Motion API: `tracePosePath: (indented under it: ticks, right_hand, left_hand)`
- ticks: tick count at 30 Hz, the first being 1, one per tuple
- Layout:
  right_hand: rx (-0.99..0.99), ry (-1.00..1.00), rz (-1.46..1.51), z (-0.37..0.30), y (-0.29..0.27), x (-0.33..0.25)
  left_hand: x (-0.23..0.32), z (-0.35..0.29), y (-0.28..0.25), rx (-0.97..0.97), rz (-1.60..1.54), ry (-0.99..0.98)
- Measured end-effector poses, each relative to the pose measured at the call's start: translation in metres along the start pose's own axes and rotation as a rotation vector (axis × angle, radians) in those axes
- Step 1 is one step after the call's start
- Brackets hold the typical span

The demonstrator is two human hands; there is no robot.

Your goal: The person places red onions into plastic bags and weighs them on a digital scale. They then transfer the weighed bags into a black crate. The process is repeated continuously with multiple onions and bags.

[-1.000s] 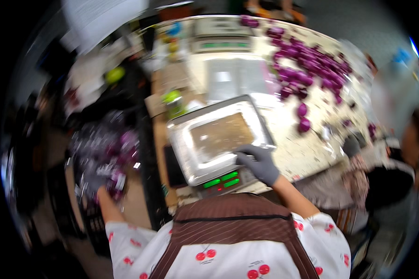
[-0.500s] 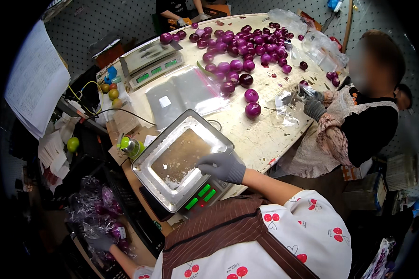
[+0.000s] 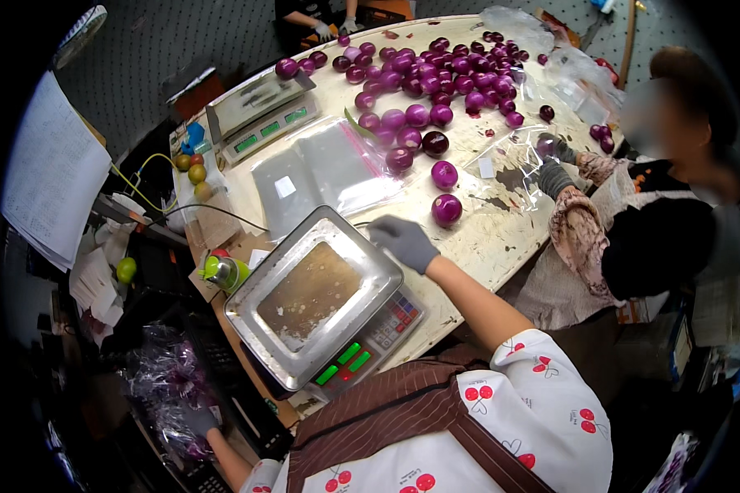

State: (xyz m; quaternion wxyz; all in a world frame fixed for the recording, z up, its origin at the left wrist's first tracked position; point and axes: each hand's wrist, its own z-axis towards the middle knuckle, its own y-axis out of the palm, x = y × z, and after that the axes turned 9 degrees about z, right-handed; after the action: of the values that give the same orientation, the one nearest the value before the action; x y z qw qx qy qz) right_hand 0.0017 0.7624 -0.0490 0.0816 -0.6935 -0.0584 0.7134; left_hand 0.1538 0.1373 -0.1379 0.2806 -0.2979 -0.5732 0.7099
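My right hand point(image 3: 404, 243), in a grey glove, is over the table beside the far right edge of a scale's metal pan point(image 3: 242, 306). Its fingers point left and hold nothing that I can see. Nothing lies on the pan but flecks of dirt. Low at the left, my left hand point(image 3: 199, 421), also gloved, touches clear plastic bags of red onions point(image 3: 163, 374) in a black crate point(image 3: 237, 403); its fingers are mostly hidden. Flat clear bags point(image 3: 308, 177) lie beyond the scale, and two loose red onions point(image 3: 446, 209) are close to my right hand.
Many red onions point(image 3: 423, 82) cover the far table point(image 3: 485, 238). At the right a co-worker's gloved hands point(image 3: 555, 177) handle a clear bag point(image 3: 506, 168). A second scale point(image 3: 267, 123), a green-capped bottle point(image 3: 222, 271) and several tomatoes point(image 3: 196, 172) are at the left. Another person stands at the far edge.
My right hand has moved off the pan, away from me and slightly right. My left hand has shifted slightly right among the bagged onions. The co-worker's bag is spread flatter.
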Motion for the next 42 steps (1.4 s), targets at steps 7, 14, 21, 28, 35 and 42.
tracePosePath:
  ticks: [7, 14, 21, 28, 35, 42]
  right_hand:
    - [-0.038, 0.096, -0.557, 0.139, -0.026, 0.104]
    - [-0.018, -0.104, -1.039, 0.208, 0.032, 0.149]
    - [0.017, -0.346, -0.651, 0.196, 0.033, 0.163]
    - [0.315, -0.330, 0.327, 0.185, -0.009, 0.040]
    - [0.106, -0.886, -0.136, 0.056, -0.028, -0.065]
    - [-0.001, -0.921, -0.413, -0.013, -0.023, -0.058]
  left_hand:
    - [0.151, -0.023, -0.138, 0.474, -0.704, 0.192]
    - [0.375, -0.129, -0.229, 0.422, -0.699, 0.714]
    - [0.462, -0.167, -0.259, 0.196, -0.675, 0.830]
    - [0.476, -0.151, -0.226, -0.513, -0.981, 0.607]
    - [0.498, -0.145, -0.231, -1.446, -2.237, 0.208]
    - [0.447, -0.142, -0.220, -1.160, -2.212, 0.177]
